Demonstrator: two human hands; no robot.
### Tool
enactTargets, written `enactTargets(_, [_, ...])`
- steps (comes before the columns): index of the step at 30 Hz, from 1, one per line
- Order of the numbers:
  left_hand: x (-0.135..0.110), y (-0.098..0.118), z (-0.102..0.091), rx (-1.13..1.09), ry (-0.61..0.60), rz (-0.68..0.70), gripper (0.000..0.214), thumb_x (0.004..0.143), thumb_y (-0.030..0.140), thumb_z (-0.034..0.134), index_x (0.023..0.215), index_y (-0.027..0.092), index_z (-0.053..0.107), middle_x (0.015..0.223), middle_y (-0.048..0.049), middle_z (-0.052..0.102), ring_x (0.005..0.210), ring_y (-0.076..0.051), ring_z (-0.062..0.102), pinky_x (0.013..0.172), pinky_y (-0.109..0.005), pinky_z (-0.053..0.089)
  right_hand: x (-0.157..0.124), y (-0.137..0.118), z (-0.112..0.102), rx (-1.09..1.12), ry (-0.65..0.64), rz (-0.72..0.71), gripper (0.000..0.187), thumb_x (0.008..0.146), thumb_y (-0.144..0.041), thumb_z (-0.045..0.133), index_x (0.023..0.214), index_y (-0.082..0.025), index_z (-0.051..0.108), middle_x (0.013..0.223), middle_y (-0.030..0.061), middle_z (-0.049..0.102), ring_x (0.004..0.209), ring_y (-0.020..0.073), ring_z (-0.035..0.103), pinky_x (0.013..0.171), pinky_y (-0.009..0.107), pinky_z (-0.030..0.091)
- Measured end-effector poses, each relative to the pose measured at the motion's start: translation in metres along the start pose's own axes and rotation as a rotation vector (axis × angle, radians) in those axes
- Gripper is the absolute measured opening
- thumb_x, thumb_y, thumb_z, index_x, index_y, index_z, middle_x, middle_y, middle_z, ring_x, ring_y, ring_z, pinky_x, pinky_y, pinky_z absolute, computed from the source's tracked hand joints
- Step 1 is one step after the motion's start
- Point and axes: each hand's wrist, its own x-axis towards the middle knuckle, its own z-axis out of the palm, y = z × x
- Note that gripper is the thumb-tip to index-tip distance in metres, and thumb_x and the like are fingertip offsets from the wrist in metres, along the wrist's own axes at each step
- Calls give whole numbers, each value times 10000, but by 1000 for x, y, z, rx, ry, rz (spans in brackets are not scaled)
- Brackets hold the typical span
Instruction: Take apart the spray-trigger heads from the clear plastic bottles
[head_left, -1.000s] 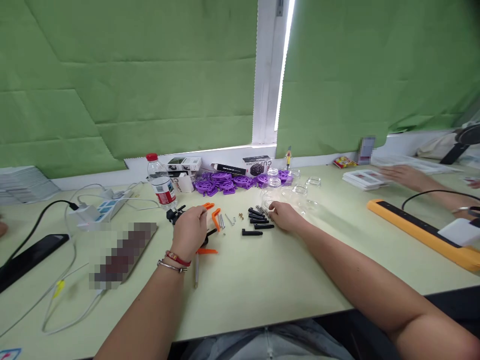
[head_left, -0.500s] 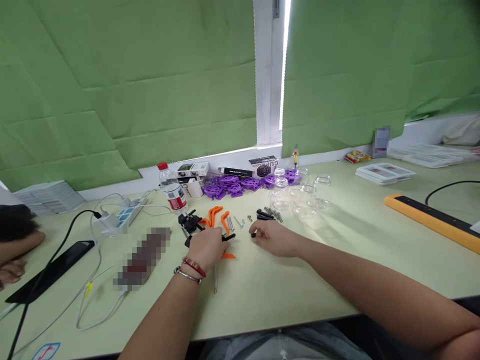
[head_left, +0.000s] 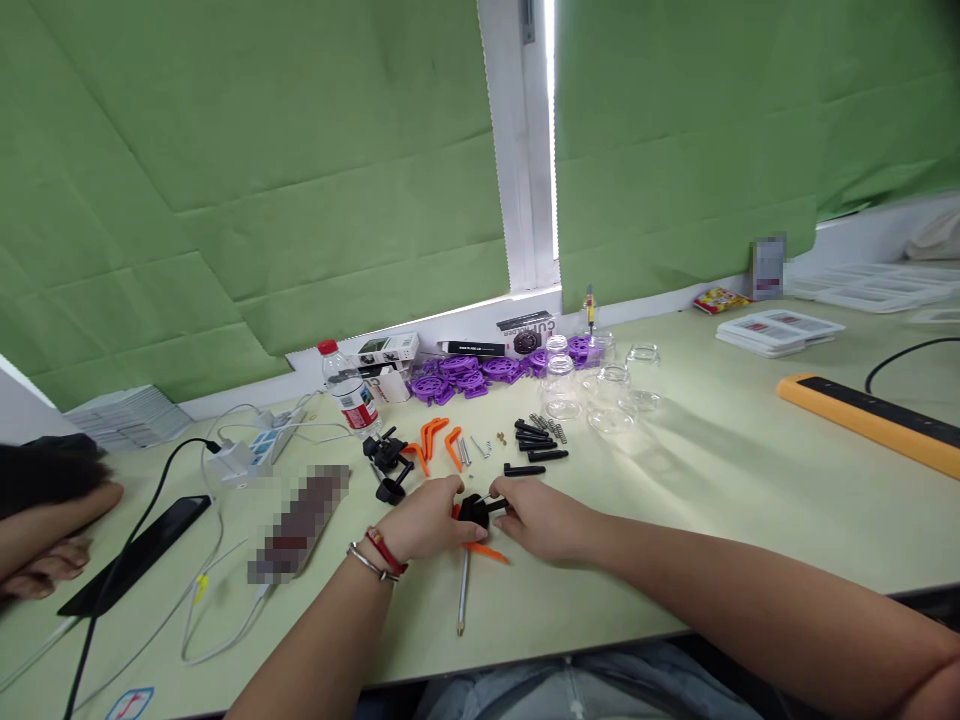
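Note:
My left hand (head_left: 429, 518) is closed around the side of a black plastic part (head_left: 473, 511), which has orange arms (head_left: 487, 552) partly under it. A thin metal rod with a brass-coloured tip (head_left: 463, 595) points from below it toward the table's front edge. From the other side, my right hand (head_left: 544, 515) pinches a short black stick (head_left: 496, 506) at the black part; whether the two are joined I cannot tell. Just beyond my right hand lie several black pegs (head_left: 525, 470). Springs (head_left: 556, 430), small screws and loose orange arms (head_left: 454, 448) are spread farther back.
A black jointed assembly (head_left: 386, 455) and a red-capped bottle (head_left: 350, 390) stand to the left. Purple plastic parts (head_left: 469, 375) and clear jars (head_left: 611, 400) line the back. Cables, a power strip (head_left: 274, 445) and another person's arm (head_left: 60, 530) are at the left.
My left hand has shifted right and nearer with the black part. My right hand has moved nearer, to the black part, leaving black pegs behind it in plain view. The camera has tilted slightly.

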Motion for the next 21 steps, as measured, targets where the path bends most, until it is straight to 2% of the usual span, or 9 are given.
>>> enactTargets(3, [-2, -1, 14, -121, 72, 43, 536, 660, 315, 655, 1144, 156, 489, 871, -47, 616, 716, -179, 576, 601, -263, 413, -3, 0, 2, 18, -29, -51, 244, 825, -263, 530, 1042, -164, 580, 805, 54, 629, 676, 154, 543, 574, 232, 321])
enactTargets(7, [-5, -2, 24, -190, 146, 42, 502, 663, 123, 562, 1156, 151, 468, 1000, -83, 596, 777, -167, 563, 684, -284, 438, -6, 3, 2, -15, -64, -122, 191, 787, -190, 538, 957, -162, 622, 791, 56, 626, 646, 147, 524, 563, 232, 317])
enactTargets(11, [-10, -1, 25, -346, 136, 73, 463, 647, 65, 518, 1098, 167, 488, 993, -63, 596, 807, -160, 557, 752, -307, 449, -5, 8, -1, 37, 12, -97, 336, 767, -110, 499, 1076, -174, 617, 907, 73, 641, 727, 159, 551, 628, 240, 371])
enactTargets(13, [-13, 1, 22, -501, 103, 114, 432, 639, 71, 532, 1058, 173, 503, 1006, -54, 590, 883, -163, 555, 799, -306, 445, -3, 8, -2, 108, 76, -94, 405, 779, -118, 494, 1172, -184, 570, 1038, 86, 628, 793, 162, 564, 670, 245, 394])
enactTargets(15, [-16, 1, 18, -688, 49, 173, 402, 630, 76, 558, 1017, 177, 519, 1028, -52, 582, 972, -168, 536, 828, -295, 437, -2, 6, -1, 195, 73, -152, 440, 782, -114, 495, 1210, -208, 539, 1097, 71, 615, 803, 150, 573, 687, 239, 405])
enactTargets(18, [-18, -2, 13, -957, -55, 202, 406, 617, 90, 617, 1003, 180, 526, 1017, -55, 574, 933, -160, 537, 738, -266, 449, 1, 1, 3, 276, 7, -223, 308, 796, -90, 446, 1037, -201, 604, 897, 22, 646, 716, 128, 570, 645, 220, 400])
enactTargets(21, [-17, -8, 12, -1160, -98, 158, 436, 609, 129, 661, 1021, 184, 526, 971, -54, 570, 822, -146, 541, 652, -264, 453, 5, -1, 5, 251, -1, -162, 234, 864, -149, 380, 827, -177, 609, 667, 0, 586, 598, 116, 524, 565, 212, 364])
